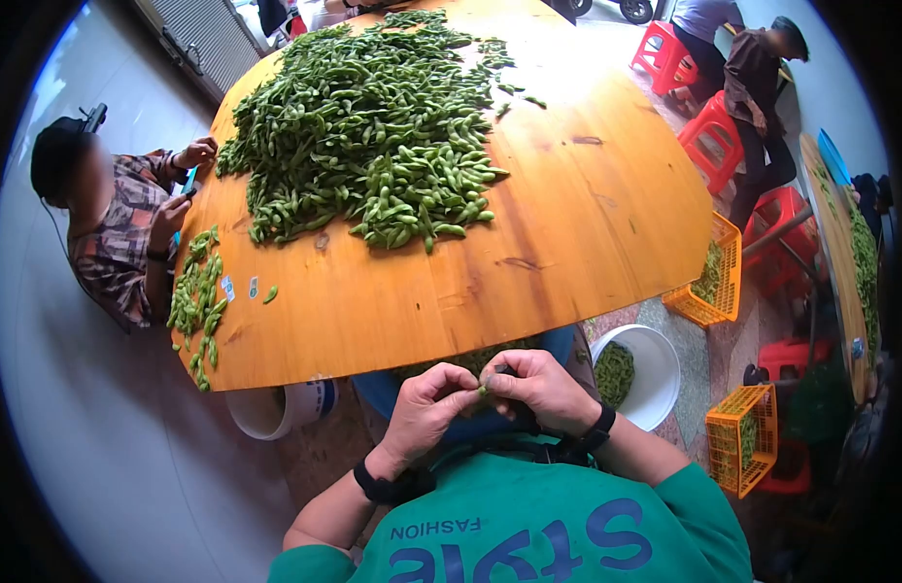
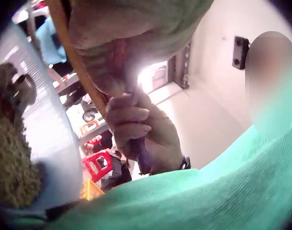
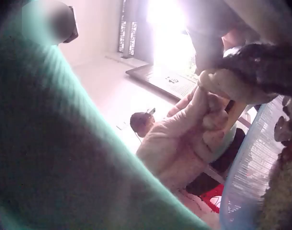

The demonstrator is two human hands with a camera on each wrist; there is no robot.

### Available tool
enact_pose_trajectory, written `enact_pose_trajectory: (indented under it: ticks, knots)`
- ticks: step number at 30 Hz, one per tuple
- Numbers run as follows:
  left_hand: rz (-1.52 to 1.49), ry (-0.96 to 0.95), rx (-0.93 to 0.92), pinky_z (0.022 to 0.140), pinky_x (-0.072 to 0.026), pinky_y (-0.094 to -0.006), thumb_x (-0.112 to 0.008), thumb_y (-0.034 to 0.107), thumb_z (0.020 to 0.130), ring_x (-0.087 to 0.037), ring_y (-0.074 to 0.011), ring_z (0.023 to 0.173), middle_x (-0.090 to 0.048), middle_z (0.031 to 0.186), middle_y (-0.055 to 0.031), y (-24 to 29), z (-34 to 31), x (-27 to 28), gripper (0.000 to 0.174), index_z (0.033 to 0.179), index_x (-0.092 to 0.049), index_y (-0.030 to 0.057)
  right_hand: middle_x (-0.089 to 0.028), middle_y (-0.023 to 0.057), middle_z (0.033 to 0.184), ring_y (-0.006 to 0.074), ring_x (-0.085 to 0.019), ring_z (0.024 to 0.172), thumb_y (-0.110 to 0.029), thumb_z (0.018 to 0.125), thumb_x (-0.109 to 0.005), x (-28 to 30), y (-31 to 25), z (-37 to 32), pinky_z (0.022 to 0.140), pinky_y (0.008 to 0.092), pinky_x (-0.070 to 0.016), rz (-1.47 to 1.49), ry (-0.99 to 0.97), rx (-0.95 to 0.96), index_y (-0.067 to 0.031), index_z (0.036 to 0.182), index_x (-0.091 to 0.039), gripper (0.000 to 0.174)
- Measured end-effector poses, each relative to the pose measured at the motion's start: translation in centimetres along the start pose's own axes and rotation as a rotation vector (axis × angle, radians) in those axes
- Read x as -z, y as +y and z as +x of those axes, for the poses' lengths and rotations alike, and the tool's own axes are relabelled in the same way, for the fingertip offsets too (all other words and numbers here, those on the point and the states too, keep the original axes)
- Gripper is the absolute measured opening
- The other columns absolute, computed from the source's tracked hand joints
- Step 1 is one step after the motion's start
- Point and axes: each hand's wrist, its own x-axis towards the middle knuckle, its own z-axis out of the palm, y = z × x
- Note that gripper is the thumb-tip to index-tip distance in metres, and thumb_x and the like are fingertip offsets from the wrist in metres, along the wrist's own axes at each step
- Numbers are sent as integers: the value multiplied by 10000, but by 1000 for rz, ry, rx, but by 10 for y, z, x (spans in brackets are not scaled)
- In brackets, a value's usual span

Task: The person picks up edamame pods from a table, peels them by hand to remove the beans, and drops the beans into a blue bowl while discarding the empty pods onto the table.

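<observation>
My left hand (image 1: 426,410) and right hand (image 1: 546,391) meet fingertip to fingertip just past the table edge. Between them they pinch a small green bean pod (image 1: 484,391), mostly covered by the fingers. Something dark wraps part of the right hand (image 3: 232,84) in the right wrist view. In that same view the left hand (image 3: 184,132) has its fingers bent toward the pinch. Beneath both hands sits a blue basin (image 1: 373,391) with a greenish heap (image 2: 14,163) inside, blurred in the left wrist view.
A big heap of green pods (image 1: 354,126) covers much of the wooden table (image 1: 587,223), with a smaller pile (image 1: 193,296) at the left. White buckets (image 1: 662,374) flank the basin. Orange crates (image 1: 728,437) and red stools (image 1: 708,141) stand right. A person (image 1: 116,223) sits at the left.
</observation>
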Motion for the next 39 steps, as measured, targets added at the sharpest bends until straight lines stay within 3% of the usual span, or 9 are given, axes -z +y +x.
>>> enact_pose_trajectory:
  ticks: [4,7,17,23,25,28,33,36,39]
  knots:
    - [-189,-65,45,734,-515,-257,-648,-29,894,-632,-140,794,-660,890,-46,1,3,0,130,1020,-634,2,-605,-6,758,64,-564,634,-235,974,-632,4,0,2,555,207,-460,136,-68,-73,-28,966,-632,207]
    - [551,-7,-598,726,-537,-276,-640,-112,835,-649,-200,801,-645,941,-104,3,6,-3,304,1114,-662,7,-612,2,769,74,-577,633,-233,979,-622,4,2,5,554,211,-473,212,-68,-83,-31,960,-632,204]
    - [938,-40,-954,629,-585,-298,-661,-78,808,-690,-237,742,-608,892,-115,3,9,-3,218,1017,-664,-15,-628,16,780,82,-580,590,-223,1001,-563,11,4,10,521,205,-472,269,-116,-193,-22,918,-627,227]
    - [802,58,-867,626,-569,-343,-653,-82,832,-680,-308,747,-652,875,-157,14,8,-18,240,1055,-607,-6,-647,30,811,84,-590,608,-197,996,-575,12,-3,6,540,210,-491,270,-94,-146,-24,953,-615,182]
    - [789,80,-848,645,-557,-311,-650,-65,856,-683,-234,743,-666,877,-136,9,7,-18,207,1053,-605,-19,-647,28,817,83,-594,623,-174,984,-595,10,-7,5,550,215,-496,262,-88,-111,-21,957,-617,157]
    - [403,157,-333,671,-520,-242,-631,11,921,-632,-96,781,-677,855,-81,7,6,-21,149,1064,-618,-28,-643,20,825,73,-583,634,-132,957,-628,4,-7,2,560,213,-492,108,-11,-8,-7,966,-619,126]
    - [557,131,-514,685,-520,-246,-649,13,903,-628,-88,764,-684,850,-59,10,6,-19,162,1064,-647,-9,-597,-24,703,47,-541,606,-127,946,-620,2,7,1,544,221,-453,-281,117,235,2,934,-639,131]
    - [539,105,-323,702,-507,-231,-686,22,878,-610,-74,779,-676,865,-49,14,2,-12,147,1018,-656,-11,-616,24,691,53,-551,616,-135,901,-646,-1,0,-4,570,246,-470,-488,187,315,5,949,-655,149]
    - [522,61,-267,713,-498,-213,-683,34,889,-598,-64,790,-661,884,-22,5,5,-7,135,1013,-650,-7,-652,136,742,162,-636,660,-131,858,-680,-5,-5,-7,617,294,-503,-755,210,529,10,938,-642,167]
